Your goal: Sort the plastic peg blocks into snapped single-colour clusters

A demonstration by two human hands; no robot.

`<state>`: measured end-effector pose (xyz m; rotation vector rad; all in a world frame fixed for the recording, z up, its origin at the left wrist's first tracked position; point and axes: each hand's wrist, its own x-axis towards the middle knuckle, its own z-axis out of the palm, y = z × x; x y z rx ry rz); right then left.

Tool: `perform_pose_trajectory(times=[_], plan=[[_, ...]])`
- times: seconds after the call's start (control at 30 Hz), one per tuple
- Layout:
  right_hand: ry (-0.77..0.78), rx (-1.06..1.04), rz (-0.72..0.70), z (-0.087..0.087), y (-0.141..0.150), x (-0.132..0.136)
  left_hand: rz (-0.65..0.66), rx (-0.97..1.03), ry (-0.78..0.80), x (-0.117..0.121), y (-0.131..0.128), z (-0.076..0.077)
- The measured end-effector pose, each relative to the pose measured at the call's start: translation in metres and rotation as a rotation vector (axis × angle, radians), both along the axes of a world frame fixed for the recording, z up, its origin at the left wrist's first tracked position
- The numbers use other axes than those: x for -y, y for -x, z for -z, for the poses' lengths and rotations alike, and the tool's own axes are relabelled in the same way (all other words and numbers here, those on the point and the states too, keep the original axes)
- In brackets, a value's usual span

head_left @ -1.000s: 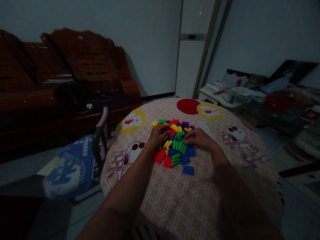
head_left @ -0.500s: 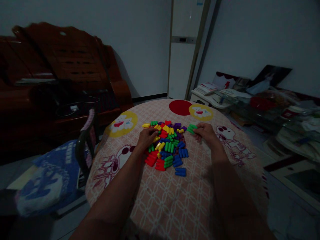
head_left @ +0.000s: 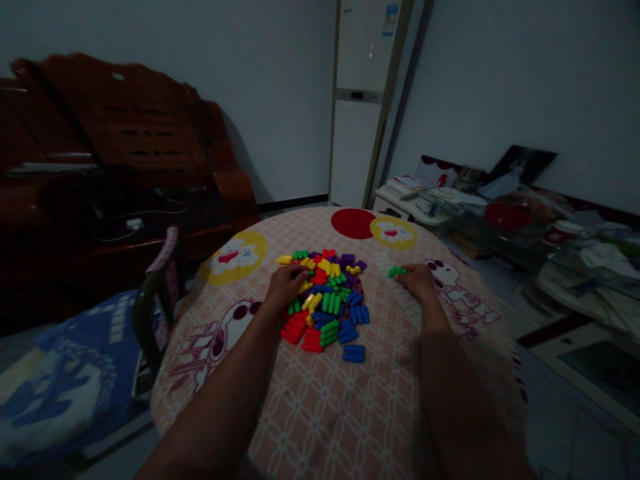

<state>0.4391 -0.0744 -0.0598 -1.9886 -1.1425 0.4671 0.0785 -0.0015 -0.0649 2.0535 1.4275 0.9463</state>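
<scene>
A heap of plastic building blocks (head_left: 331, 304) in red, yellow, green, blue and purple lies on the round table. My left hand (head_left: 287, 287) rests at the heap's left side, its fingers curled together beside a yellow block (head_left: 305, 287). Whatever those fingertips pinch is hidden. To the right of the heap, apart from it, my right hand (head_left: 418, 280) is closed on a green block (head_left: 397, 271), held low over the tablecloth. Nearest to me, a blue block (head_left: 354, 353) sits at the front of the heap.
A patterned cloth (head_left: 320, 413) covers the table. At the left stands a chair (head_left: 155, 300) with a blue cushion, with a wooden sofa (head_left: 145, 140) behind. A glass-topped stand (head_left: 470, 213) loaded with papers and bags is at the right; a tall white cabinet unit (head_left: 355, 147) stands at the back.
My right hand has lowered the green block toward the cloth and turned it slightly, farther from the heap. My left hand stays by the heap. The whole view has shifted a little.
</scene>
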Motion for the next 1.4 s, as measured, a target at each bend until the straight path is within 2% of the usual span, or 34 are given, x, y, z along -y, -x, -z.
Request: perform_pose_trajectory(times=[0.23,0.37,0.53,0.63,0.77,0.87,0.97,1.07,1.13,1.2,1.3,1.4], plan=[[-0.142,-0.159,0.072,0.002,0.005,-0.007,0.012,0.002,0.004,0.000,0.000,0.000],[-0.229,-0.036,0.010,0.008,0.008,-0.018,0.033,-0.011,-0.005,-0.002,0.001,0.002],[-0.182,0.169,-0.067,0.015,0.014,-0.028,0.020,-0.023,0.005,-0.004,0.000,0.004],[-0.168,0.171,-0.053,0.015,0.014,-0.029,0.021,-0.031,0.005,-0.003,0.000,0.003],[-0.268,0.075,-0.010,0.004,0.019,-0.023,0.013,-0.029,0.009,-0.002,-0.001,0.001],[-0.287,-0.064,-0.128,-0.010,0.037,-0.015,0.010,-0.022,0.011,0.000,-0.001,0.000],[-0.194,-0.148,-0.388,-0.025,0.067,-0.007,0.020,-0.020,0.008,0.001,-0.002,-0.001],[-0.060,-0.064,-0.692,-0.035,0.100,0.000,0.027,-0.016,0.006,0.001,-0.001,-0.001],[0.026,0.061,-0.823,-0.039,0.119,0.005,0.028,-0.014,0.006,0.001,-0.001,0.000],[0.085,0.238,-0.872,-0.041,0.135,0.008,0.028,-0.010,0.006,0.000,-0.001,0.001],[0.121,0.478,-0.872,-0.042,0.152,0.012,0.027,0.003,0.005,-0.003,-0.001,0.003],[0.123,0.434,-0.871,-0.043,0.153,0.013,0.032,0.012,0.012,-0.004,0.000,0.004]])
